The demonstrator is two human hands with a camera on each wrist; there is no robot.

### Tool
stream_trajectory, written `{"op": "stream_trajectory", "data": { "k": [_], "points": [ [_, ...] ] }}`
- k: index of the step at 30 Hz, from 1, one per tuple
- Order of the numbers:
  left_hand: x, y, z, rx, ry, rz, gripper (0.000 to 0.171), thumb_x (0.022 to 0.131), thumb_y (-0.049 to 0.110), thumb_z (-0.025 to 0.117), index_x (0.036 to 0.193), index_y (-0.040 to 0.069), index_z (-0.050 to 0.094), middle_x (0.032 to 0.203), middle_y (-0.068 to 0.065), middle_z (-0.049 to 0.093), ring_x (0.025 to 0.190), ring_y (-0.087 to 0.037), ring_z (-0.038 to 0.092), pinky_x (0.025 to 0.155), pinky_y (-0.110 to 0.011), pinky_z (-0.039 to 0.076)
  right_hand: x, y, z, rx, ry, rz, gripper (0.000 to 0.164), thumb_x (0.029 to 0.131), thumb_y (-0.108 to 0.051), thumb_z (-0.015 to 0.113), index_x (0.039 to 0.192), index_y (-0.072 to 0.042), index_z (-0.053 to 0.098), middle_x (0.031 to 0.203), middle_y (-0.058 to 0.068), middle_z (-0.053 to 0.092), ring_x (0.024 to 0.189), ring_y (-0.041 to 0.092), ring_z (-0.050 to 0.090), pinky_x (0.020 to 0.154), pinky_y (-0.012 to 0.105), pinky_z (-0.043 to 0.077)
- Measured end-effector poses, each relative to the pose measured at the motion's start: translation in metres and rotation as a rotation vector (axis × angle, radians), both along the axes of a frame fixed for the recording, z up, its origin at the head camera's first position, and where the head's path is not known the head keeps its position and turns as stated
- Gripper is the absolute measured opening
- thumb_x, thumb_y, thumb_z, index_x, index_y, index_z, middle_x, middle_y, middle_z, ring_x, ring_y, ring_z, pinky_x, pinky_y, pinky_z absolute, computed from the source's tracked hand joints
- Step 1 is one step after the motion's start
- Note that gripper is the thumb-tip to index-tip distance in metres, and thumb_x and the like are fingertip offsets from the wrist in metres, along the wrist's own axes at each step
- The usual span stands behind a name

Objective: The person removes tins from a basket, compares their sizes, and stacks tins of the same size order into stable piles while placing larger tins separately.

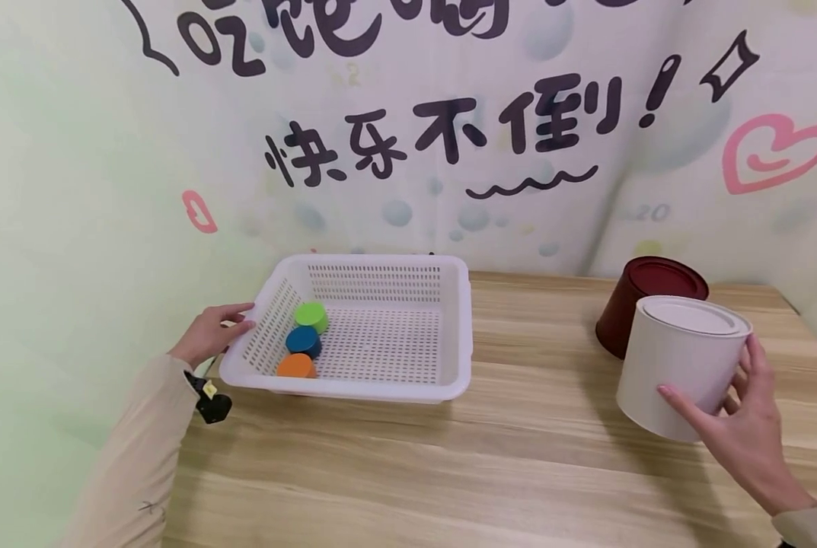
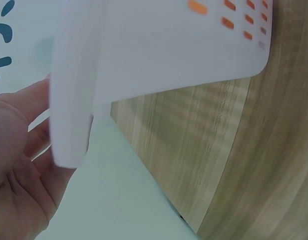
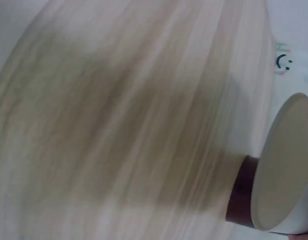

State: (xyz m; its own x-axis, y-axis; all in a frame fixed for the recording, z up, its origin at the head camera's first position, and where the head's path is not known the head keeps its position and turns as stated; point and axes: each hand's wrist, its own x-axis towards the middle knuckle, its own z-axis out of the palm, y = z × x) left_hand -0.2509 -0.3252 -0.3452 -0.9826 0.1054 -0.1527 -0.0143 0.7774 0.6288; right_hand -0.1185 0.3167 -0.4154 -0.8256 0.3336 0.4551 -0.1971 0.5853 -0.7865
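Observation:
My left hand (image 1: 202,335) grips the left rim of a white plastic basket (image 1: 457,327). In the left wrist view, fingers of the left hand (image 2: 19,160) go behind the rim of the basket (image 2: 144,60). Inside, along its left side, lie a green round block (image 1: 311,316), a blue one (image 1: 303,342) and an orange one (image 1: 297,366). At the right, my right hand (image 1: 751,426) holds a white can (image 1: 675,373) by its side, slightly tilted. The right wrist view shows the round beige underside of the can (image 3: 283,165), raised off the table; the hand is almost wholly out of that view.
A dark red can (image 1: 617,312) stands on the wooden table (image 1: 408,472), just behind the white can and partly covered by it. Behind the table hangs a pale printed backdrop (image 1: 408,205) with dark writing. A pale green wall (image 1: 59,304) rises at the left.

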Motion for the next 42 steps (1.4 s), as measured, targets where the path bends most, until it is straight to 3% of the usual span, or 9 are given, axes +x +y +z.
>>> {"op": "stream_trajectory", "data": {
  "k": [8, 16, 19, 26, 31, 37, 42],
  "points": [
    [-0.001, 0.001, -0.001, -0.005, -0.002, -0.003, 0.054, 0.092, 0.023, 0.049, 0.137, 0.001, 0.029, 0.115, -0.026, 0.042, 0.084, -0.027, 0.054, 0.071, -0.033, 0.050, 0.004, 0.006, -0.011, -0.039, -0.004, -0.061, 0.111, 0.058, 0.008, 0.076, 0.141, -0.030, 0.012, 0.139, -0.001, 0.028, 0.116, 0.010, 0.036, 0.074, 0.006, 0.036],
    [0.003, 0.002, -0.001, -0.005, -0.007, 0.001, 0.054, 0.092, 0.023, 0.049, 0.137, 0.001, 0.029, 0.115, -0.026, 0.041, 0.085, -0.028, 0.053, 0.071, -0.033, 0.050, -0.003, 0.026, -0.044, -0.049, -0.002, -0.088, 0.116, 0.056, 0.005, 0.079, 0.140, -0.033, 0.009, 0.140, -0.002, 0.023, 0.116, 0.014, 0.036, 0.079, 0.012, 0.038],
    [0.003, 0.002, -0.001, -0.010, -0.007, 0.000, 0.054, 0.092, 0.023, 0.049, 0.136, 0.000, 0.029, 0.115, -0.027, 0.041, 0.085, -0.028, 0.053, 0.071, -0.033, 0.050, -0.006, 0.028, -0.049, -0.062, -0.012, -0.082, 0.118, 0.055, 0.005, 0.080, 0.139, -0.034, 0.007, 0.140, -0.003, 0.018, 0.116, 0.015, 0.034, 0.084, 0.017, 0.038],
    [0.003, 0.004, 0.000, -0.015, -0.011, -0.002, 0.054, 0.092, 0.022, 0.049, 0.136, 0.000, 0.029, 0.116, -0.027, 0.040, 0.084, -0.027, 0.054, 0.071, -0.032, 0.050, 0.005, 0.003, -0.028, -0.162, -0.086, -0.165, 0.115, 0.059, 0.006, 0.077, 0.137, -0.033, 0.003, 0.133, -0.004, 0.022, 0.110, 0.014, 0.035, 0.088, 0.019, 0.034],
    [0.002, 0.003, 0.001, -0.022, 0.000, -0.011, 0.053, 0.092, 0.021, 0.049, 0.136, 0.000, 0.029, 0.116, -0.028, 0.041, 0.083, -0.027, 0.054, 0.070, -0.032, 0.050, 0.003, 0.007, -0.031, -0.156, -0.090, -0.149, 0.115, 0.060, 0.004, 0.077, 0.137, -0.035, 0.002, 0.134, -0.005, 0.021, 0.114, 0.014, 0.032, 0.092, 0.023, 0.033],
    [0.002, 0.003, 0.003, -0.030, 0.011, -0.012, 0.053, 0.091, 0.021, 0.049, 0.136, 0.000, 0.029, 0.115, -0.027, 0.041, 0.083, -0.027, 0.054, 0.070, -0.032, 0.050, 0.005, 0.003, -0.024, -0.160, -0.132, -0.143, 0.113, 0.062, 0.005, 0.076, 0.137, -0.035, 0.001, 0.130, -0.005, 0.022, 0.116, 0.013, 0.031, 0.086, 0.014, 0.036],
    [0.002, 0.003, 0.004, -0.039, 0.012, -0.015, 0.053, 0.092, 0.020, 0.049, 0.136, -0.001, 0.029, 0.114, -0.027, 0.042, 0.082, -0.026, 0.054, 0.070, -0.033, 0.050, 0.003, 0.000, -0.018, -0.189, -0.149, -0.115, 0.112, 0.064, 0.006, 0.074, 0.136, -0.034, -0.002, 0.135, -0.003, 0.020, 0.120, 0.012, 0.026, 0.099, 0.034, 0.029]
  ]
}}
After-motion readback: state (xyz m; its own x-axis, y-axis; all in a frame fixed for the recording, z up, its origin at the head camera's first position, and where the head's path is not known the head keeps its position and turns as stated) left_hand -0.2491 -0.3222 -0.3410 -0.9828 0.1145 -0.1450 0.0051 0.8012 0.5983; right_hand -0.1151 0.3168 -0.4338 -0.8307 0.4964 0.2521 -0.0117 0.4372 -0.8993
